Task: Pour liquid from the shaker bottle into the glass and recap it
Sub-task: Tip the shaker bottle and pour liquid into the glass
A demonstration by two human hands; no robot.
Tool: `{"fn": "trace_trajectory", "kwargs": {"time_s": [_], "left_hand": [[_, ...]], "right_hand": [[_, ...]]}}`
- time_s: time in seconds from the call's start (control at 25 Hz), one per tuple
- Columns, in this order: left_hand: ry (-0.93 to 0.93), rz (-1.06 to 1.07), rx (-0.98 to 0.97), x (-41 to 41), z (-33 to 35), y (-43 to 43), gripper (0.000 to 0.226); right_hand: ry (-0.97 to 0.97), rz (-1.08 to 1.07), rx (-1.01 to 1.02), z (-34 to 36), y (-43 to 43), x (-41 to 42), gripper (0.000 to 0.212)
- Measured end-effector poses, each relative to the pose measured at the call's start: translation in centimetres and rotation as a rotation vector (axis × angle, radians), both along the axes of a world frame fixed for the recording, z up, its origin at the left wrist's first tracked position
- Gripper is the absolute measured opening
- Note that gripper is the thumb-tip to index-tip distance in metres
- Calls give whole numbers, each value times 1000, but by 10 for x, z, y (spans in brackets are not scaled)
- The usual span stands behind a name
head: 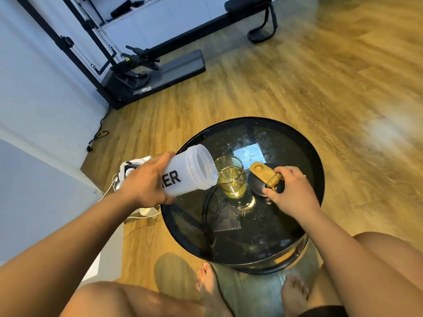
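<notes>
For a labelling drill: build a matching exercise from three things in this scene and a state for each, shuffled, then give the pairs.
Things:
1. shaker bottle
2. glass
3. lid

States:
A. upright, part full of yellow liquid
B. off the bottle, held by the right hand
C. tilted, uncapped, gripped by the left hand

Pairs: 1-C; 2-A; 3-B

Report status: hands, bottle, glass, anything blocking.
Left hand grips shaker bottle, tipped, mouth at glass rim. Glass part full, yellow liquid. Right hand holds lid on table, beside glass. Nothing blocks the pour.
</notes>
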State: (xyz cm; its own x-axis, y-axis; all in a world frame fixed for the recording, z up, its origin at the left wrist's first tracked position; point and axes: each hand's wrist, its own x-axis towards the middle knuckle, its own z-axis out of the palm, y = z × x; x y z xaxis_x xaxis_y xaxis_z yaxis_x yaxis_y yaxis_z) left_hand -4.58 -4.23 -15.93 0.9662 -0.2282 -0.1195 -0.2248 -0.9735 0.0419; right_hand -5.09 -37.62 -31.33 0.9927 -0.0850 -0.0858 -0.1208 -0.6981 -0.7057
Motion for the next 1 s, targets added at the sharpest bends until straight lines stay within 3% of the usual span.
{"fn": "trace_trajectory", "kwargs": {"time_s": [1.0], "left_hand": [[6,-32,5,3,3,0,103]], "right_hand": [[-3,-2,42,5,0,-2,64]]}}
